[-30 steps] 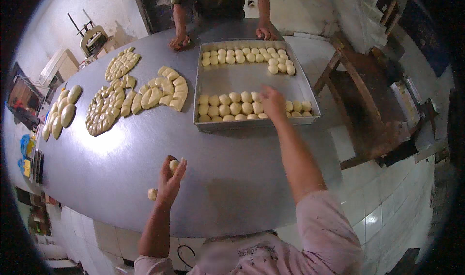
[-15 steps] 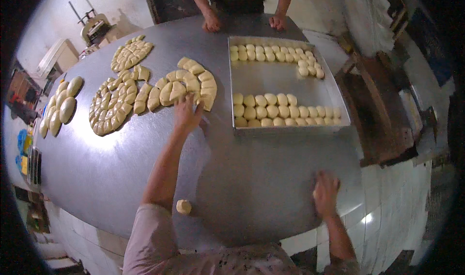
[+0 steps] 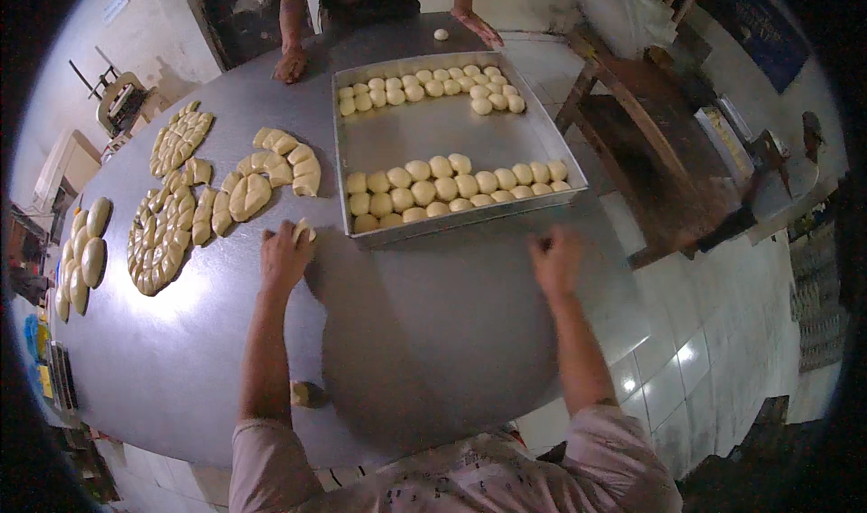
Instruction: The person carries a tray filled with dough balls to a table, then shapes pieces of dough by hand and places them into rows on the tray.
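Note:
My left hand (image 3: 285, 258) is closed on a dough piece (image 3: 305, 230), its pale edge showing at the fingertips, just above the steel table. To its upper left lie cut dough pieces (image 3: 250, 197) in curved rows and rounds. My right hand (image 3: 557, 262) hovers near the tray's near right corner, smeared by motion, so whether it holds anything is unclear. Between and beyond my hands stands a shallow metal tray (image 3: 411, 138) with rows of round dough balls (image 3: 445, 188) along its far and near sides. Another dough piece (image 3: 301, 393) is partly hidden by my left forearm.
Several smooth oval dough lumps (image 3: 92, 262) rest at the table's left edge. Across the table, a person's hands (image 3: 291, 65) lean on the surface, with one dough ball (image 3: 441, 34) between them. A wooden bench (image 3: 632, 134) stands to the right.
My left hand has drawn back from the cut dough with a piece in it. My right hand has moved up toward the tray. The view has swung, shifting the scene left.

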Tool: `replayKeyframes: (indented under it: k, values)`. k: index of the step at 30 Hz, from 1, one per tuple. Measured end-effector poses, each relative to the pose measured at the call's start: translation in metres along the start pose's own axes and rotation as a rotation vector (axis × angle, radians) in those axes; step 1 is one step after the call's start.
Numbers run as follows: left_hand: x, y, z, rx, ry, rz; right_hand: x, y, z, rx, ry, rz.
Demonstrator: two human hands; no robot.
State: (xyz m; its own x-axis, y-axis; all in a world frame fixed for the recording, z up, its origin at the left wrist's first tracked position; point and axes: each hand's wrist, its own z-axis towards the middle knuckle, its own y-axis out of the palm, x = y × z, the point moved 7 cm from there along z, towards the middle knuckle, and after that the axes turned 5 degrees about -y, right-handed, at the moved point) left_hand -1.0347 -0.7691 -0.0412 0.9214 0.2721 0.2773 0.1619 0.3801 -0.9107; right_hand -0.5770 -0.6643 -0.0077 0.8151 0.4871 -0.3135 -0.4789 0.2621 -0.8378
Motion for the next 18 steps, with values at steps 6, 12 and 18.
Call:
replayKeyframes:
  k: [6, 12, 18]
  values:
    - [0.030, -0.071, -0.086, -0.133, -0.625, -0.705, 0.022, -0.017, -0.028, -0.089, -0.143, 0.246]
    - [0.095, -0.090, -0.149, -0.193, -0.759, -1.362, 0.018, -0.021, -0.025, -0.094, -0.181, 0.098]
    - [0.093, -0.114, -0.182, -0.163, -0.682, -1.068, 0.049, -0.064, 0.064, 0.104, 0.339, 0.898]
